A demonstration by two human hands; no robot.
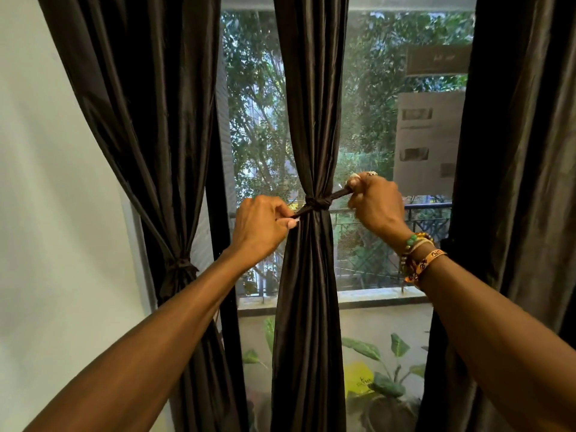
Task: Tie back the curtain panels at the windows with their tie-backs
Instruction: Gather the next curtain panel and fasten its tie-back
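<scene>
A dark brown middle curtain panel [310, 104] hangs in front of the window, cinched at its waist by a matching tie-back [315, 203] with a knot at the front. My left hand [260, 227] pinches the tie-back's left end just left of the knot. My right hand [375, 202] grips the right end, which runs taut up and to the right. The left curtain panel [140, 104] is gathered by its own tie-back [180, 265] lower down near the wall. The right curtain panel [517, 182] hangs loose, with no tie-back visible on it.
A white wall [46, 213] lies to the left. Behind the mesh window are a balcony railing [427, 210], a ledge [367, 296], leafy potted plants [383, 369] and trees. Beaded bracelets circle my right wrist.
</scene>
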